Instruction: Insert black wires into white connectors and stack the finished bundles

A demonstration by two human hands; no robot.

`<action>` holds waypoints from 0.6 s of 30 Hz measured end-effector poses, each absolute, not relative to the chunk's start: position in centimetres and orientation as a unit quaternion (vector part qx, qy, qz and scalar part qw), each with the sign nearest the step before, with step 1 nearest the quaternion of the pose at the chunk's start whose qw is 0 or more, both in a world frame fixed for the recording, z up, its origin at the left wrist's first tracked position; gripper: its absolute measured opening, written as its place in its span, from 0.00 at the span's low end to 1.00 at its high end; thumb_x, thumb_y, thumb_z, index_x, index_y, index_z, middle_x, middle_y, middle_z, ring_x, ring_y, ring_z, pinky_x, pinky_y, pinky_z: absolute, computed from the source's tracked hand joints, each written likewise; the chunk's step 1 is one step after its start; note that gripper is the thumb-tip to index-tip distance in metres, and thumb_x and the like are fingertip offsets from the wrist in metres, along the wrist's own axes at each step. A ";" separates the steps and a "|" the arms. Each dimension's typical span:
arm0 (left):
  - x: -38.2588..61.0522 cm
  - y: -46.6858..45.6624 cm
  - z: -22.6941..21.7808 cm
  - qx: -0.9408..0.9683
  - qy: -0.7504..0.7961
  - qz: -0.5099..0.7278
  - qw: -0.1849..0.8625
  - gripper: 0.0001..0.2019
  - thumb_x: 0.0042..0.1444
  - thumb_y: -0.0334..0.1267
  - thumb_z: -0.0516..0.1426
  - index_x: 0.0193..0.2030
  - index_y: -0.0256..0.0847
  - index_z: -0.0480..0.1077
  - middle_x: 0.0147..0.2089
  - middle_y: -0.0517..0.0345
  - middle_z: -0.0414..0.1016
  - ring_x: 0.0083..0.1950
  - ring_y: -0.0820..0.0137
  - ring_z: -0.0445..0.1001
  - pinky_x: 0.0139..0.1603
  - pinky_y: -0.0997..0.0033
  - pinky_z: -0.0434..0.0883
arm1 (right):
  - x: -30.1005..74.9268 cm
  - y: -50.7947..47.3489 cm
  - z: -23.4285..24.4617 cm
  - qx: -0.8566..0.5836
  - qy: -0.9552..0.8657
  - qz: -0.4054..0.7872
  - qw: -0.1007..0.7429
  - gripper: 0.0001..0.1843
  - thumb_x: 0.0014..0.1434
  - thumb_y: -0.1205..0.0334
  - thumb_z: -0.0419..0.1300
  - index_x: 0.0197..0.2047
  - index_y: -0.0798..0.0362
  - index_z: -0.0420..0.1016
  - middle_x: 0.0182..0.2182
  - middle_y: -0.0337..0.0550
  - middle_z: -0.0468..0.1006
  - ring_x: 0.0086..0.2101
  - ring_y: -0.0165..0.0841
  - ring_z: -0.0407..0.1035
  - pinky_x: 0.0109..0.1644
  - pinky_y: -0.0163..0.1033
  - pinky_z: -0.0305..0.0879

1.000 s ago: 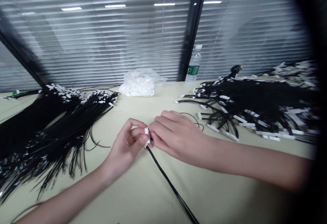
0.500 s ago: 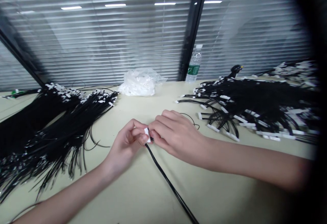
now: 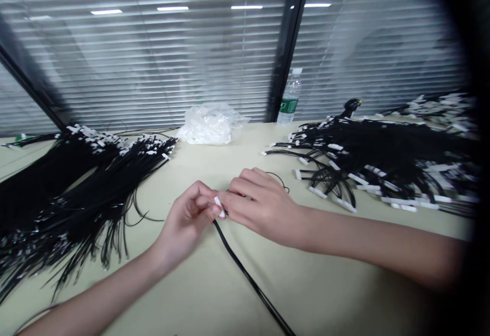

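Note:
Between the fingertips of my left hand [image 3: 186,219] is a small white connector [image 3: 219,206], gripped in a pinch. Black wires [image 3: 245,272] run from beneath it down toward the lower edge of the view. My right hand [image 3: 264,206] is closed right beside the connector, its fingertips touching the right side. A thin black wire [image 3: 282,180] curves out behind that hand, and its end at the fingertips is hidden. Both hands are just above the tabletop [image 3: 184,295].
Bundles of black wires with white connectors [image 3: 88,183] lie at left. Another heap of connectorised wires [image 3: 394,147] spreads at right. A clear plastic bag [image 3: 212,124] with white contents and a water bottle [image 3: 290,98] stand at the back, before window blinds [image 3: 172,60].
The connector has turned and shows a narrower white face. My right hand has shifted slightly left and its fingers have moved over the connector; the thin wire behind it moved left too.

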State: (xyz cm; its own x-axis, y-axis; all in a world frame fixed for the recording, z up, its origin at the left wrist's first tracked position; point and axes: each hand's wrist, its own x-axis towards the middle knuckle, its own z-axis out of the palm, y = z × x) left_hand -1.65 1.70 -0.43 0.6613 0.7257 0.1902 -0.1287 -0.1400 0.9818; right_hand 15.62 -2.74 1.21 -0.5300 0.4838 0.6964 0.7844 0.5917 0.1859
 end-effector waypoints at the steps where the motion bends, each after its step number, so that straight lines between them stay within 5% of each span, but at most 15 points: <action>1: -1.7 1.7 -0.4 0.673 0.222 0.346 0.614 0.05 0.56 0.30 0.54 0.32 0.39 0.60 0.28 0.60 0.72 0.32 0.73 0.68 0.36 0.72 0.62 | 15.6 -2.7 1.2 -0.378 -0.840 -0.244 0.303 0.06 0.59 0.66 0.53 0.35 0.55 0.71 0.25 0.39 0.66 0.30 0.30 0.54 0.32 0.37 0.50; 12: -1.6 2.0 -0.5 0.660 0.223 0.344 0.629 0.05 0.56 0.31 0.54 0.33 0.39 0.60 0.28 0.60 0.73 0.32 0.74 0.68 0.36 0.73 0.61 | 15.8 -2.1 1.0 -0.388 -0.851 -0.185 0.300 0.10 0.62 0.63 0.49 0.34 0.55 0.70 0.27 0.40 0.67 0.31 0.30 0.56 0.34 0.37 0.52; 18: -1.5 2.9 -0.6 0.578 0.218 0.333 0.713 0.05 0.56 0.30 0.54 0.39 0.40 0.63 0.33 0.58 0.74 0.32 0.75 0.69 0.36 0.75 0.61 | 16.7 -1.3 2.3 -0.481 -0.816 -0.032 0.318 0.12 0.59 0.60 0.53 0.44 0.55 0.68 0.43 0.46 0.67 0.44 0.35 0.57 0.46 0.41 0.51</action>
